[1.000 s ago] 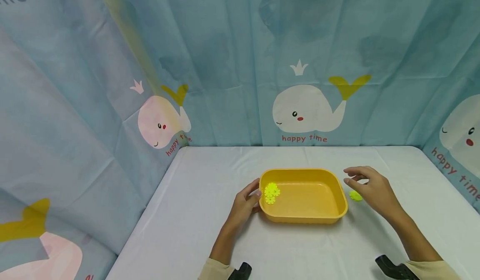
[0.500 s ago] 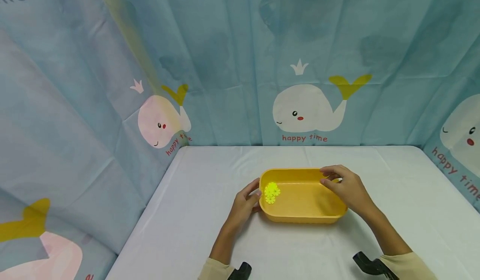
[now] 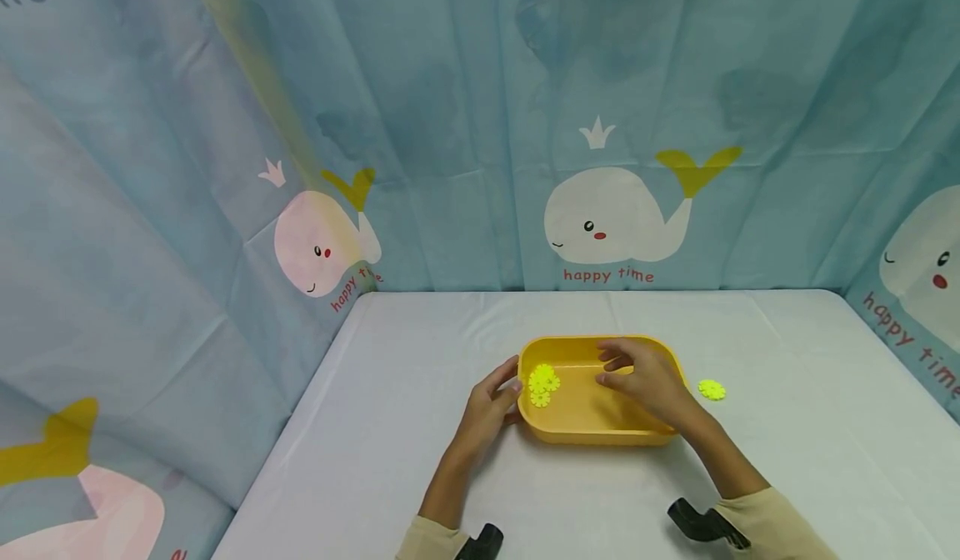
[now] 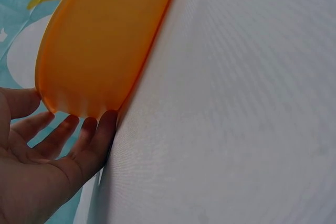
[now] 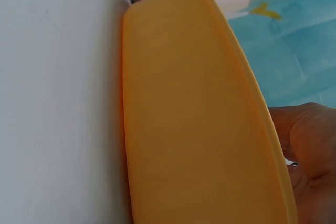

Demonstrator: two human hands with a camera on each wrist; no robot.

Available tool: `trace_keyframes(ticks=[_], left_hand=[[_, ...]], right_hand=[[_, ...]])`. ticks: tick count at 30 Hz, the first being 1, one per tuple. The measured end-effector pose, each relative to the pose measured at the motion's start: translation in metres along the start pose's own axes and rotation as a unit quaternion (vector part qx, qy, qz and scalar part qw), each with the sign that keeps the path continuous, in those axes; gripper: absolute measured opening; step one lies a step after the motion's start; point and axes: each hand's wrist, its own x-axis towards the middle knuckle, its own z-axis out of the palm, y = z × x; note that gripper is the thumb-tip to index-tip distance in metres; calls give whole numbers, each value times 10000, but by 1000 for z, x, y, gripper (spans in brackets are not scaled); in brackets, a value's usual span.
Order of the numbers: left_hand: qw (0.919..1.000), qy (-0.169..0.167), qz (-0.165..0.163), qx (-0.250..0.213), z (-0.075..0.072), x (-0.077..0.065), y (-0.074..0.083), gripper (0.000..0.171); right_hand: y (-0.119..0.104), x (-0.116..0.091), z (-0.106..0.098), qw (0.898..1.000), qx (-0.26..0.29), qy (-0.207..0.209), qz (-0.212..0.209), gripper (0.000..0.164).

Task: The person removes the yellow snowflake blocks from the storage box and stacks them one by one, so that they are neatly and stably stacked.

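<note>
My left hand [image 3: 483,410] grips the left end of a yellow plastic tray [image 3: 592,439], with thumb and fingers against its rim and end wall [image 4: 94,51]. Inside the tray, at that left end, lie several bright yellow-green snowflake discs [image 3: 543,381] in a small cluster. My right hand [image 3: 648,383] hovers over the tray's right half, fingers pointing left, with a gap between thumb and fingers and nothing seen between them. In the right wrist view, part of the right hand [image 5: 312,150] shows behind the tray's near wall [image 5: 189,108].
Another yellow-green disc lies apart [image 3: 712,390] on the white tablecloth [image 3: 600,502], just right of the tray. A blue curtain [image 3: 465,127] printed with whales hangs behind the table and along its sides.
My right hand has moved left from beside the loose disc to above the tray, leaving that disc in full view. The left hand and the tray have stayed put.
</note>
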Motion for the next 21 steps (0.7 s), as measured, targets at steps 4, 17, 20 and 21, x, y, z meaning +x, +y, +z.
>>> trace_keyframes(ticks=[4,17,20,21], left_hand=[[10000,20,5,4,0,0,1,52],[10000,17,15,18,0,0,1,52],[10000,5,14,12,0,0,1,52],[10000,2,13,23,0,0,1,52]], right_hand=[[-5,4,8,9995,-63,-277,164,52],[-9,20,35,9944,198,-953,406,59],[-11,21,40,9937,203,-1024,397,61],[-12,22,42,9936,208,-1036,394,61]])
